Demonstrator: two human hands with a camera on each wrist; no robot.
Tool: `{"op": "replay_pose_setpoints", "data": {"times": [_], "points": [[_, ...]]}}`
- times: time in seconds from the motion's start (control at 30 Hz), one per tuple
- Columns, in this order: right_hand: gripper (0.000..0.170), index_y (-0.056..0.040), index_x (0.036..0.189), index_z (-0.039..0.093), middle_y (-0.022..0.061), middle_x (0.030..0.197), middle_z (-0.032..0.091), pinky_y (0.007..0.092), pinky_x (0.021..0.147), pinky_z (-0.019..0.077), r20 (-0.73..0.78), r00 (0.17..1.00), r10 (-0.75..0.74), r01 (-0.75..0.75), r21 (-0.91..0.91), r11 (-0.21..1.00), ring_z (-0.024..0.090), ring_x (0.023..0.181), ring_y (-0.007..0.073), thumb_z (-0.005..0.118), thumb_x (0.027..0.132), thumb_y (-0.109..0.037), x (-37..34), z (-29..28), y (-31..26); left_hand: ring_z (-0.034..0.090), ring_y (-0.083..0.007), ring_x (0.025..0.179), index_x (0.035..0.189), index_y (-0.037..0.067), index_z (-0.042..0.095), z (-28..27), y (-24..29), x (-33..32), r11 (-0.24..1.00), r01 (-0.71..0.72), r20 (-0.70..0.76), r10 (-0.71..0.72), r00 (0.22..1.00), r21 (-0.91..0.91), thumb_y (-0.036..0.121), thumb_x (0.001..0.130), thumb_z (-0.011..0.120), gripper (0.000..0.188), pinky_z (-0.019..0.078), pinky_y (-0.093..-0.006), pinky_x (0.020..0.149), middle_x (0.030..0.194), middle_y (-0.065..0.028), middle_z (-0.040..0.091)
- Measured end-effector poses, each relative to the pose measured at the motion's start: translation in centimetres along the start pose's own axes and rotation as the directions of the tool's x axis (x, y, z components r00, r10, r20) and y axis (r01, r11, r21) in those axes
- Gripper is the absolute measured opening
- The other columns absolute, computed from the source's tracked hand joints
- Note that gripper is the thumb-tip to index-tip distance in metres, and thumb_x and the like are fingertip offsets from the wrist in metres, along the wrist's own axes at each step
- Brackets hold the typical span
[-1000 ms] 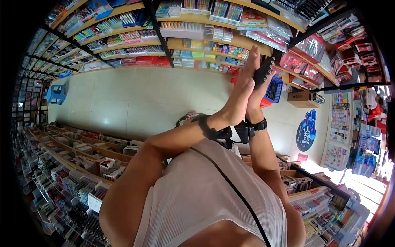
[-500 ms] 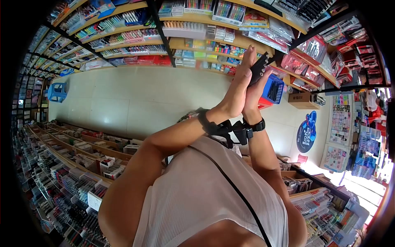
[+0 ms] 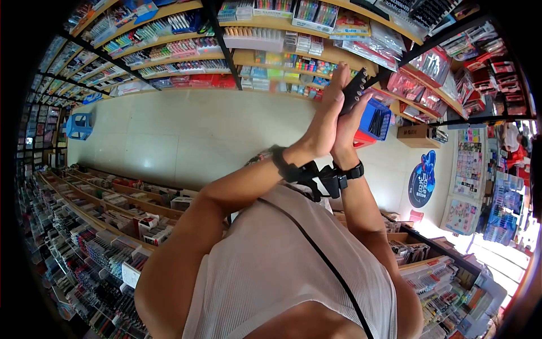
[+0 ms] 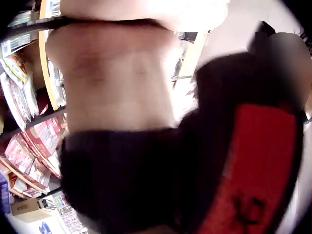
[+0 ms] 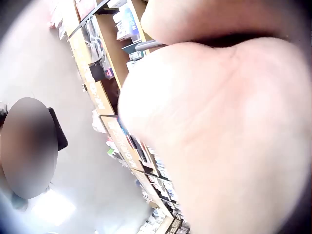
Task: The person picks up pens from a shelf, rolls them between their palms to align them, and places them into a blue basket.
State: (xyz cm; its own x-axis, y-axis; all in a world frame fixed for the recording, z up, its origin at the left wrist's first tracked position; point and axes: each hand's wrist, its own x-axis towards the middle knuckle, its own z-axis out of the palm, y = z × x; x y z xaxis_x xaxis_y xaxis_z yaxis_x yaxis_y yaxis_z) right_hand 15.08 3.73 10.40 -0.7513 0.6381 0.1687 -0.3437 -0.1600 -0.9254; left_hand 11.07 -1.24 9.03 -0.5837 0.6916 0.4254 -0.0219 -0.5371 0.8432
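A bundle of black pens [image 3: 353, 91], their round ends facing up, is pressed between the two palms. My left hand [image 3: 326, 121] lies along the pens' left side with straight fingers pointing up and away. On the other side, my right hand [image 3: 350, 125] presses flat against them, its farther fingers partly hidden by the bundle. The heels of both hands meet below the pens. One grey pen end [image 5: 148, 45] sticks out between the hands in the right wrist view. Both wrists wear black straps with cameras.
Shelves of boxed pens [image 3: 314, 16] rise ahead. A blue basket [image 3: 375, 120] with dark pens stands just beyond the right hand, beside a cardboard box [image 3: 418, 137]. A blue stool [image 3: 79, 126] is far left on the pale floor [image 3: 152, 130]. Racks [image 3: 107, 248] line the near side.
Both hands have shifted slightly left and nearer with the pens, staying pressed together. The bundle stands a little lower between the palms.
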Motion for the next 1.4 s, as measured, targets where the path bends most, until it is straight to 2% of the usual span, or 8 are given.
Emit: {"op": "replay_pose_setpoints", "data": {"times": [0.17,0.43,0.63,0.83,1.03,1.23,1.3,1.4], "points": [[0.081,-0.0042,0.16,0.011,0.0091,0.166,0.014,0.035,0.123,0.0078,0.074,0.997,-0.039,0.041,-0.023,0.999,0.012,0.153,0.0237,0.009,0.103,-0.063,-2.3,2.0,0.4,0.009,-0.0188,0.153,0.16,0.006,0.009,-2.4,-0.5,2.0,0.996,0.04,-0.057,-0.035,0.998,0.085,0.036,0.111,0.02,0.059,0.0073,-0.0331,0.124,0.167,-0.0067,0.009],[0.076,-0.0027,0.157,0.021,0.0088,0.162,0.027,0.0326,0.122,0.0144,-0.032,0.997,0.063,-0.061,0.087,0.994,0.022,0.15,0.0208,0.013,0.106,-0.058,-0.1,-0.4,0.2,-0.002,-0.0276,0.155,0.159,0.0,0.003,0.2,0.9,0.0,1.0,0.005,0.024,-0.005,1.0,0.019,0.043,0.108,0.023,0.069,-0.0002,-0.0385,0.123,0.167,-0.016,0.001],[0.083,-0.0053,0.16,0.01,0.0111,0.166,0.013,0.035,0.123,0.0081,0.077,0.993,-0.085,0.091,-0.086,0.992,0.013,0.152,0.024,0.006,0.102,-0.065,-2.7,2.1,0.0,0.002,-0.0249,0.155,0.159,0.002,0.012,-2.0,0.5,2.1,0.998,0.011,-0.023,-0.01,1.0,0.055,0.038,0.11,0.021,0.062,0.0037,-0.0356,0.123,0.167,-0.0147,0.005],[0.073,-0.0021,0.156,0.024,0.0098,0.161,0.029,0.0349,0.121,0.018,-0.035,0.999,-0.004,0.005,0.025,1.0,0.024,0.149,0.0213,0.014,0.107,-0.055,-0.3,-0.2,0.0,0.0,-0.0282,0.155,0.159,0.0,0.004,0.2,1.1,-0.3,0.996,-0.015,0.043,0.012,0.999,0.093,0.042,0.108,0.024,0.069,0.0014,-0.0375,0.123,0.168,-0.0144,0.001],[0.081,-0.0043,0.16,0.005,0.0114,0.167,0.01,0.0378,0.123,0.0074,0.096,0.994,-0.057,0.068,-0.109,0.992,0.008,0.153,0.027,0.005,0.103,-0.062,-2.7,2.1,-0.4,0.001,-0.024,0.155,0.159,0.003,0.011,-1.6,0.7,1.4,0.997,0.049,-0.023,-0.051,0.998,-0.065,0.038,0.109,0.024,0.062,0.0041,-0.0344,0.123,0.167,-0.0145,0.006],[0.076,-0.0025,0.158,0.017,0.0102,0.164,0.022,0.0349,0.122,0.0127,0.016,1.0,0.027,-0.027,-0.025,0.999,0.018,0.151,0.0225,0.011,0.106,-0.058,-0.7,0.5,-0.3,0.005,-0.0241,0.154,0.159,0.003,0.007,-0.1,0.8,0.0,0.994,-0.009,0.013,0.01,1.0,-0.11,0.039,0.109,0.024,0.064,0.0046,-0.0351,0.123,0.168,-0.0121,0.004],[0.076,-0.0022,0.158,0.018,0.0098,0.164,0.022,0.0349,0.122,0.013,0.016,1.0,-0.005,0.006,-0.106,0.994,0.018,0.151,0.0223,0.012,0.106,-0.058,-0.2,-0.3,-0.3,0.006,-0.0235,0.154,0.159,0.002,0.006,0.3,1.2,-0.7,1.0,-0.007,0.018,0.006,1.0,0.012,0.038,0.109,0.024,0.064,0.0045,-0.035,0.123,0.168,-0.012,0.002],[0.08,-0.0031,0.159,0.011,0.0123,0.166,0.015,0.0365,0.123,0.0089,0.077,0.997,-0.026,0.032,-0.072,0.997,0.012,0.153,0.0262,0.007,0.104,-0.061,-1.7,1.1,0.3,0.003,-0.023,0.154,0.159,0.002,0.008,-0.8,1.6,0.1,0.995,0.045,0.002,-0.045,0.999,-0.084,0.037,0.11,0.023,0.062,0.004,-0.0347,0.124,0.168,-0.011,0.003]]}}
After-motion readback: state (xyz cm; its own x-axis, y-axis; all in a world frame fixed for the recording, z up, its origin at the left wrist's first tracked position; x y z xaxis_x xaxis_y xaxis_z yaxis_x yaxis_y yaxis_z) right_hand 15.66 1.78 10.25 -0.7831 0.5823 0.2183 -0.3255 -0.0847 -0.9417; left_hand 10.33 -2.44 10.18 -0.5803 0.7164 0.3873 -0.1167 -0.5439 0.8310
